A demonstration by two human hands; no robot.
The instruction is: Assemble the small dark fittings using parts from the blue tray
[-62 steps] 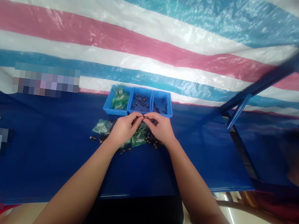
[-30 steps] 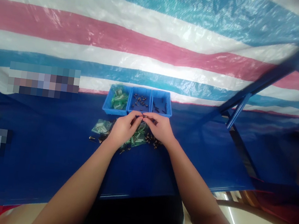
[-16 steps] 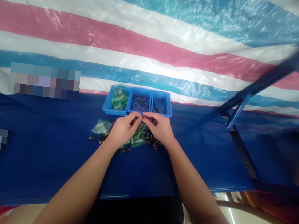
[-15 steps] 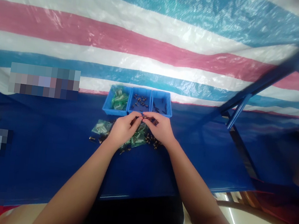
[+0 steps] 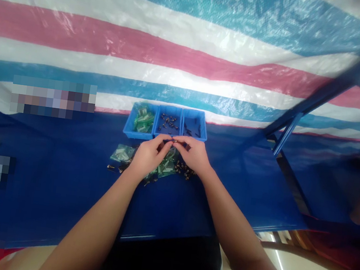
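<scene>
My left hand (image 5: pixel 151 154) and my right hand (image 5: pixel 191 152) meet fingertip to fingertip just in front of the blue bins. Both are pinched closed around a small part whose kind I cannot make out; fingers cover most of it. Beneath them lie green-tinted plastic bags (image 5: pixel 167 167) with pale metal pieces inside. To the right of these, close to my right wrist, is a pile of small dark and brass-coloured parts (image 5: pixel 184 171). Another small bag (image 5: pixel 122 153) rests left of my left hand, with a few dark parts (image 5: pixel 111 168) by it.
Three joined blue bins stand behind my hands: the left bin (image 5: pixel 129 124) holds green bags, the middle bin (image 5: pixel 167 131) small brass-and-dark parts, the right bin (image 5: pixel 204 132) thin dark pieces. A blue metal frame (image 5: pixel 310 99) slants up at right. Striped sheeting (image 5: pixel 177 55) hangs behind the blue table (image 5: pixel 61 181).
My fingertips have shifted slightly around the small part between them. Arms, bins and piles stay in place.
</scene>
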